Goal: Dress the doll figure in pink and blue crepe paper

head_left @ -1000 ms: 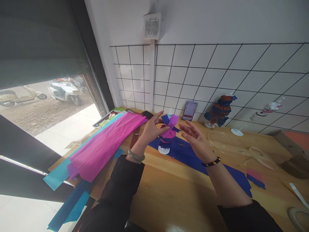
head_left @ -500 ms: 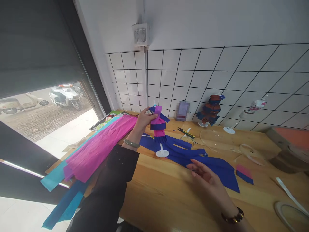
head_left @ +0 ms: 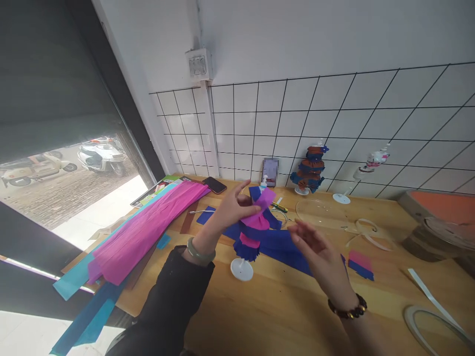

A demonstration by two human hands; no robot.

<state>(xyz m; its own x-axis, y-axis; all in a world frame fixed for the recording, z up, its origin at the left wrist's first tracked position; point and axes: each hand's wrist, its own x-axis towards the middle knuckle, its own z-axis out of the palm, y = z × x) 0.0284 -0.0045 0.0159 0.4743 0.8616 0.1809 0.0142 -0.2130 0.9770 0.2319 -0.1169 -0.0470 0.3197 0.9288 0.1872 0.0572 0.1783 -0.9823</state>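
My left hand point(head_left: 235, 207) pinches the upper part of a miniature dress form point(head_left: 242, 269), its white stand tilted and its round base near the table. The form wears a layered dress of pink and dark blue crepe paper point(head_left: 254, 237), with a pink strip crossing the top beside my thumb. My right hand point(head_left: 315, 254) hovers to the right of it, fingers apart and holding nothing. Below both hands lies a dark blue crepe paper sheet point(head_left: 285, 249) on the table.
Pink crepe paper point(head_left: 148, 217) covers the table's left side, over blue strips. Behind are a dark phone point(head_left: 214, 185), a yellow-and-black cutter point(head_left: 280, 207), a finished doll dress point(head_left: 311, 170) and a bare form point(head_left: 374, 160). Clear tape point(head_left: 374, 235) and a basket point(head_left: 426, 247) are right.
My left hand has brought the dress form nearer and tilted it. My right hand has risen toward it, still empty. The view has shifted, and a dark phone shows at the back.
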